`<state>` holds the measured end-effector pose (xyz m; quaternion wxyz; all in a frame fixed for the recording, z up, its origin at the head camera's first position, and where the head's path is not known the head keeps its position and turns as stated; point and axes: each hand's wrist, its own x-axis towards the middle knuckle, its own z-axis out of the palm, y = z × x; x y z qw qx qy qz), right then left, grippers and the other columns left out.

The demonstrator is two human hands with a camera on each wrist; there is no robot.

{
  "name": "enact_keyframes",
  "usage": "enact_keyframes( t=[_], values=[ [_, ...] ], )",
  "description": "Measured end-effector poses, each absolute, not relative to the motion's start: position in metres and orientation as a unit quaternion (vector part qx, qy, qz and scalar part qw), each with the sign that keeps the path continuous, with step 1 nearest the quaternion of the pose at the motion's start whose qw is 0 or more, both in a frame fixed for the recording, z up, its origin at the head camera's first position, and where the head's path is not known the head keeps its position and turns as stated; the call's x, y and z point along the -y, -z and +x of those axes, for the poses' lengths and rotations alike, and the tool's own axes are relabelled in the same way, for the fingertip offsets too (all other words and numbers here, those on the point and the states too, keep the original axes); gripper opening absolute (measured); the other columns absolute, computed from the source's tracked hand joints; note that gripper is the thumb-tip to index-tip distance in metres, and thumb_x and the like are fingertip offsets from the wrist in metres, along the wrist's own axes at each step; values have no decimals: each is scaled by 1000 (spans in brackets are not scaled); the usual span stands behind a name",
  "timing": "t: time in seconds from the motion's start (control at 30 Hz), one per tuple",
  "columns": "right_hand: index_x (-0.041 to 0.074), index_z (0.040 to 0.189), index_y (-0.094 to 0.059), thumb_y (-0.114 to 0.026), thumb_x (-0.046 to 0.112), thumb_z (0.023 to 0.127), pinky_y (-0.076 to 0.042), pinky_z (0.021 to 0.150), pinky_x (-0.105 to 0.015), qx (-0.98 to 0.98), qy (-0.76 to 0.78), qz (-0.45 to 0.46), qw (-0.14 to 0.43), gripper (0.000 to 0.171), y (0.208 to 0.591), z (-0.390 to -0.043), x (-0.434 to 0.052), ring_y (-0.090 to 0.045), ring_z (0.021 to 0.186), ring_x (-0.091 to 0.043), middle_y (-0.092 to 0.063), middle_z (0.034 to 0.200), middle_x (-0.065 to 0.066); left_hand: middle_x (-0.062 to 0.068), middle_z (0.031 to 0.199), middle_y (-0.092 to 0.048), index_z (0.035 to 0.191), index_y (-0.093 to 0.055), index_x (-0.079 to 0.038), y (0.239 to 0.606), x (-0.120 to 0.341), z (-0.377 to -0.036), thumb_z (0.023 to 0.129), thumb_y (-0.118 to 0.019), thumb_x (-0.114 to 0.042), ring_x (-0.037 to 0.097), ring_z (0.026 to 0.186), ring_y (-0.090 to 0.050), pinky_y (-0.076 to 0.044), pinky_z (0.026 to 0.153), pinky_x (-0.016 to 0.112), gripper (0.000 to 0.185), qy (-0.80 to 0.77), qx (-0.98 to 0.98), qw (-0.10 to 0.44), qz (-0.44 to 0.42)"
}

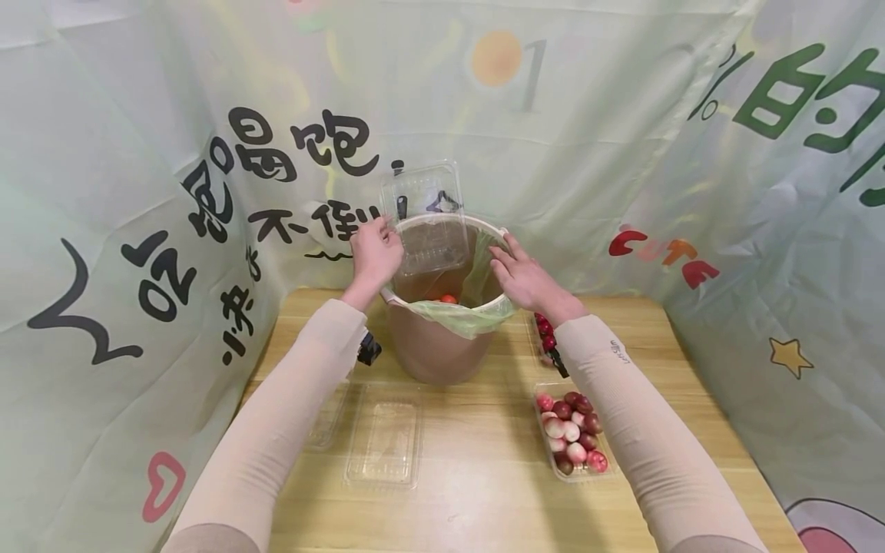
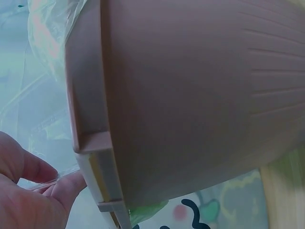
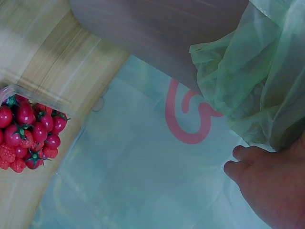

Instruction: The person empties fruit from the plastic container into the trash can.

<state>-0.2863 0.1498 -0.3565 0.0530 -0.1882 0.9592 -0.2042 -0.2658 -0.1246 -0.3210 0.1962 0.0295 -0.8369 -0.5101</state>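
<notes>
A brown plastic bin (image 1: 442, 349) lined with a green bag (image 1: 470, 316) stands at the back middle of the wooden table. Above its mouth, tilted, hangs an opened clear clamshell box (image 1: 425, 223). My left hand (image 1: 376, 250) pinches the box's left edge; the left wrist view shows the fingers (image 2: 64, 186) on thin clear plastic beside the bin wall (image 2: 190, 95). My right hand (image 1: 515, 269) lies with straight fingers at the bin's right rim, by the green bag (image 3: 252, 86), holding nothing. A small red fruit (image 1: 449, 299) lies inside the bin.
Two empty clear trays (image 1: 383, 442) (image 1: 325, 415) lie front left of the bin. A tray of red and pink fruit (image 1: 572, 434) sits at the right. Another tray of cherry tomatoes and raspberries (image 3: 28, 133) lies behind my right forearm. Printed cloth walls surround the table.
</notes>
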Motion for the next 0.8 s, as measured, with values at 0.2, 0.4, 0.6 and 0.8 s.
enact_keyframes(
  t=[0.2, 0.4, 0.6, 0.8],
  values=[
    [10, 169, -23, -21, 40, 114, -10, 132, -64, -958, 208, -188, 53, 62, 357, -287, -149, -12, 163, -44, 10, 179, -9, 24, 132, -71, 141, -64, 1, 322, 126, -266, 100, -55, 0, 34, 124, -71, -57, 107, 42, 42, 499, 843, 197, 30],
    [10, 169, -23, -19, 43, 114, -11, 132, -64, -959, 205, -189, 52, 64, 357, -287, -150, -12, 163, -43, 9, 179, -10, 24, 134, -70, 143, -62, 1, 321, 127, -265, 100, -55, 0, 35, 126, -70, -57, 108, 41, 43, 507, 839, 193, 30],
    [9, 168, -24, -22, 39, 114, -11, 132, -64, -958, 208, -191, 51, 61, 357, -287, -149, -13, 163, -43, 8, 179, -11, 23, 133, -71, 145, -61, -1, 320, 127, -262, 100, -55, -2, 26, 101, -78, -64, 86, 32, 45, 504, 843, 183, 31],
    [9, 168, -23, -21, 38, 114, -11, 132, -64, -958, 209, -191, 49, 61, 358, -287, -150, -12, 163, -44, 8, 179, -12, 22, 124, -76, 148, -58, -2, 316, 124, -249, 100, -53, -1, 11, 55, -62, -44, 44, 18, 49, 529, 837, 141, 13]
  ],
)
